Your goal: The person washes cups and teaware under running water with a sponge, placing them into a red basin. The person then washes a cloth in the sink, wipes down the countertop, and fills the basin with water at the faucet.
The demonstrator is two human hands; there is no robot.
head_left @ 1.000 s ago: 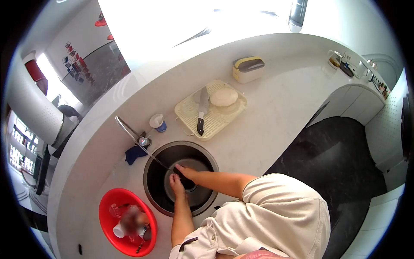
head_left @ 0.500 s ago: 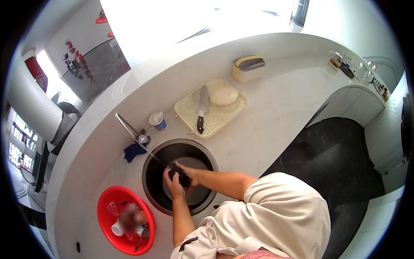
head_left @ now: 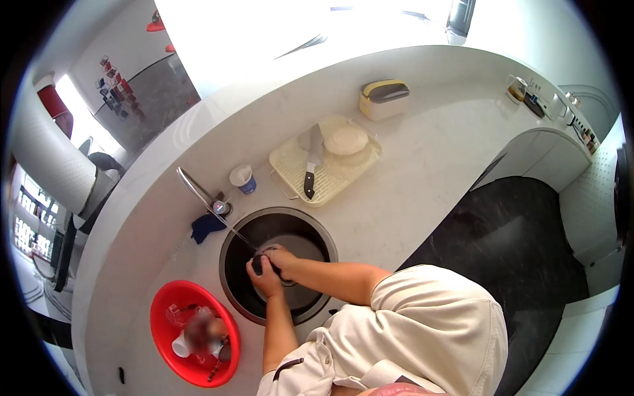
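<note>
Both my hands are over the round dark sink [head_left: 310, 231], beneath the thin curved faucet [head_left: 198, 191]. My left hand [head_left: 267, 280] is closed around a small black object [head_left: 257, 264], whose kind I cannot make out. My right hand [head_left: 282, 260] lies against the same object from the other side, its fingers bent around it and partly hidden. Water from the spout appears to reach my fingers. To the left of the sink stands a red basin [head_left: 158, 330] with a white cup [head_left: 180, 345] and other items in it, partly blurred.
Behind the sink, a pale draining tray [head_left: 290, 173] bears a knife [head_left: 312, 165] and a whitish rounded item [head_left: 346, 140]. A blue-and-white cup [head_left: 244, 179] and dark blue cloth [head_left: 207, 227] lie near the faucet. A yellow-edged container [head_left: 384, 100] stands farther back.
The black object has been turned between my hands and shows less now. My right hand has closed in around it, and my left hand has shifted slightly left.
</note>
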